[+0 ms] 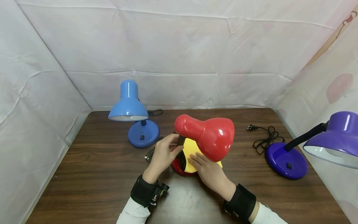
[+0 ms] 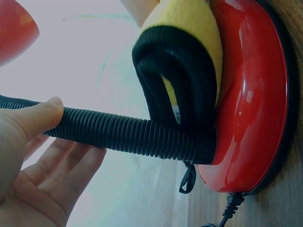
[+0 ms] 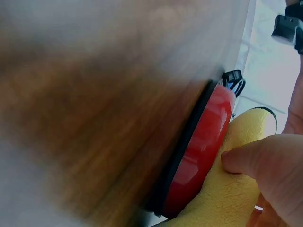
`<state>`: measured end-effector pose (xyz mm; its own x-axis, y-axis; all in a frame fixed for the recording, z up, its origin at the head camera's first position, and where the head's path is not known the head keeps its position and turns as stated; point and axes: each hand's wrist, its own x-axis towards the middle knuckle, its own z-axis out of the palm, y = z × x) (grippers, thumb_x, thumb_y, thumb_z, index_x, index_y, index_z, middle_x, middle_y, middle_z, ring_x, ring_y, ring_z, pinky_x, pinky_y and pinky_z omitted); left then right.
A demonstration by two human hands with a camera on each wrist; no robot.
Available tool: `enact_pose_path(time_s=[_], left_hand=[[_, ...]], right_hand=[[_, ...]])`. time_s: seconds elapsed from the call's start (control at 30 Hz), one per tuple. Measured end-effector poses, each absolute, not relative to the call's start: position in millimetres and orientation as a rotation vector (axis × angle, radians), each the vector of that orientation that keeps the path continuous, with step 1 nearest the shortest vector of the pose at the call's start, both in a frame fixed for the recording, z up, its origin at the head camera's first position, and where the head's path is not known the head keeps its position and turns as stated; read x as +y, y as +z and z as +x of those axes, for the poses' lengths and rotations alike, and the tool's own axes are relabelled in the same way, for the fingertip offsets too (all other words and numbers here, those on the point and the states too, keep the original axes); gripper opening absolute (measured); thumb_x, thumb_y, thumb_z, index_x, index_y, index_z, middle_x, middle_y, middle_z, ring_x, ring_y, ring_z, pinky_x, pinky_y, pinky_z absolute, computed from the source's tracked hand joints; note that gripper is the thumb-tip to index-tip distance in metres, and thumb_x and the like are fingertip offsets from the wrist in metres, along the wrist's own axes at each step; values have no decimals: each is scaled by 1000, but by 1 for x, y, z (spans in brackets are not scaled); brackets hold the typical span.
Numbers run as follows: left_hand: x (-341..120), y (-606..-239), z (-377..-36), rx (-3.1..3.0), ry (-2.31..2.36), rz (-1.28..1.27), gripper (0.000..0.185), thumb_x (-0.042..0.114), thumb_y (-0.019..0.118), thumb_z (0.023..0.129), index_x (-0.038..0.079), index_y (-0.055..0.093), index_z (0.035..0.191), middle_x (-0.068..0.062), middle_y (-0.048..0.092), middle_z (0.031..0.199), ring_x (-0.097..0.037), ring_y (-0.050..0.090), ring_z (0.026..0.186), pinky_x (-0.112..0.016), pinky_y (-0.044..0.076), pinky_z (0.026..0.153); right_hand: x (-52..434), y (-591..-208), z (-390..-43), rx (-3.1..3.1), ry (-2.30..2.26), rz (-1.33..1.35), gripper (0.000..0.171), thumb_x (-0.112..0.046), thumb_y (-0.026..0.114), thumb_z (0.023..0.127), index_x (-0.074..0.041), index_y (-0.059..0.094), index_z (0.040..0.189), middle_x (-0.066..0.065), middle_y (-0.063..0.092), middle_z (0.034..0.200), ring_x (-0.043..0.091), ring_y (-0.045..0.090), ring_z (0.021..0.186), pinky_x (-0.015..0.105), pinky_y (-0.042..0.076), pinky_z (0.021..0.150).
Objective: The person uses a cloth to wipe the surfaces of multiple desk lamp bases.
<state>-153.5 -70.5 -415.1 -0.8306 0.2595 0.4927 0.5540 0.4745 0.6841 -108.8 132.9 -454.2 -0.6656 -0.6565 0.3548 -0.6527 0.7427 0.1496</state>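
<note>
A red desk lamp (image 1: 208, 137) stands mid-table, shade tilted toward me. My left hand (image 1: 165, 152) grips its black ribbed neck (image 2: 118, 132), thumb on top and fingers below. A yellow cloth (image 1: 191, 152) with a black edge (image 2: 175, 75) lies over the red base (image 2: 251, 94). My right hand (image 1: 207, 171) presses flat on that cloth under the shade; in the right wrist view the thumb (image 3: 255, 158) bears on the yellow cloth (image 3: 227, 198) beside the red base (image 3: 199, 151).
A blue lamp (image 1: 131, 109) stands at the back left. A purple lamp (image 1: 316, 143) stands at the right, its black cord (image 1: 264, 137) coiled on the wooden table (image 1: 92, 174). White sheets wall in three sides.
</note>
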Motion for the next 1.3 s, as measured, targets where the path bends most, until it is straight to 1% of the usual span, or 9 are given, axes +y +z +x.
enact_pose_path(time_s=[0.17, 0.33, 0.57, 0.63, 0.77, 0.9, 1.1, 1.3], left_hand=[[-70, -414, -153, -2426, -1289, -667, 35, 6, 74, 76, 11, 61, 108, -3, 66, 98, -12, 65, 86, -22, 55, 70], [-70, -414, -153, -2439, -1294, -664, 36, 6, 74, 76, 11, 60, 108, -3, 66, 100, -12, 65, 87, -21, 54, 71], [-70, -414, -153, -2435, -1287, -663, 35, 6, 74, 77, 11, 60, 109, -4, 66, 100, -13, 65, 87, -25, 55, 71], [-70, -414, -153, -2437, -1290, -662, 35, 6, 74, 76, 11, 60, 109, -4, 66, 100, -13, 65, 88, -26, 55, 71], [-70, -414, -153, -2445, -1296, -655, 36, 6, 75, 76, 12, 61, 109, -4, 66, 101, -12, 65, 88, -26, 55, 72], [-70, -414, -152, -2446, -1292, -644, 36, 6, 75, 75, 12, 61, 108, -4, 66, 100, -12, 65, 87, -26, 55, 71], [-70, -415, -153, -2431, -1286, -647, 36, 6, 75, 76, 12, 61, 108, -4, 66, 100, -13, 65, 87, -26, 55, 71], [-69, -416, -153, -2429, -1289, -650, 35, 6, 74, 76, 11, 61, 108, -4, 66, 100, -13, 65, 87, -26, 55, 72]], right_hand=[[132, -455, -124, -2494, -94, 993, 40, -20, 76, 74, -11, 66, 113, 5, 66, 112, 24, 62, 105, 38, 46, 95], [129, -457, -137, -2435, -96, 994, 38, -21, 76, 74, -11, 68, 110, 7, 67, 109, 26, 63, 102, 41, 46, 94], [128, -451, -146, -2406, -180, 996, 36, -26, 73, 77, -14, 68, 110, 4, 67, 111, 24, 61, 106, 40, 46, 95], [128, -450, -149, -2397, -184, 998, 37, -28, 73, 77, -14, 68, 110, 5, 67, 111, 25, 60, 106, 40, 47, 93], [128, -452, -157, -2375, -30, 1018, 34, -25, 73, 77, -11, 69, 108, 7, 68, 107, 25, 61, 101, 37, 50, 87], [127, -452, -164, -2342, 92, 1040, 33, -20, 73, 77, -7, 69, 107, 9, 68, 105, 25, 63, 99, 35, 52, 84], [127, -453, -165, -2346, 142, 1042, 35, -17, 74, 76, -6, 68, 109, 10, 67, 108, 27, 61, 104, 36, 52, 85], [127, -455, -160, -2436, 30, 1010, 37, -19, 73, 77, -11, 67, 113, 7, 66, 112, 28, 57, 110, 40, 48, 92]])
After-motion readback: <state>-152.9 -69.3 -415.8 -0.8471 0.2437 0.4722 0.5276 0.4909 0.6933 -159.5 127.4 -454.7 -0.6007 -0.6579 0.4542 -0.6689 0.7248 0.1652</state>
